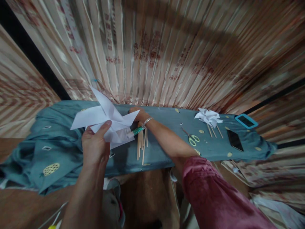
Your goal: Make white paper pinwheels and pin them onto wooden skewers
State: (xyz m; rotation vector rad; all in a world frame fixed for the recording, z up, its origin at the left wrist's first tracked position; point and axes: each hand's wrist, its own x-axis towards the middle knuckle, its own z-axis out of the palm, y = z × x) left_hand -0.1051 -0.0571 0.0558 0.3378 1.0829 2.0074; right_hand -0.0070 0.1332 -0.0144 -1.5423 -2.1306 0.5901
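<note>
A white folded-paper pinwheel (111,114) is pinched at its lower part in my left hand (96,140), with the thumb on its front. Its blades spread up, left and right above the cloth. My right hand (138,114), with a bracelet on the wrist, reaches to the far side of several thin wooden sticks (140,146). The pinwheel's right blade partly covers this hand, and its fingers are hidden. Close to the right wrist lies a green-and-clear packet (137,130). White paper sheets (116,140) show under the pinwheel.
Green-handled scissors (192,138) lie right of my right forearm. Farther right are white paper pinwheels (208,117) on sticks, a dark phone (234,140) and a blue-framed device (246,121). A teal patterned cloth (164,146) covers the narrow table; a pleated curtain (152,63) hangs behind.
</note>
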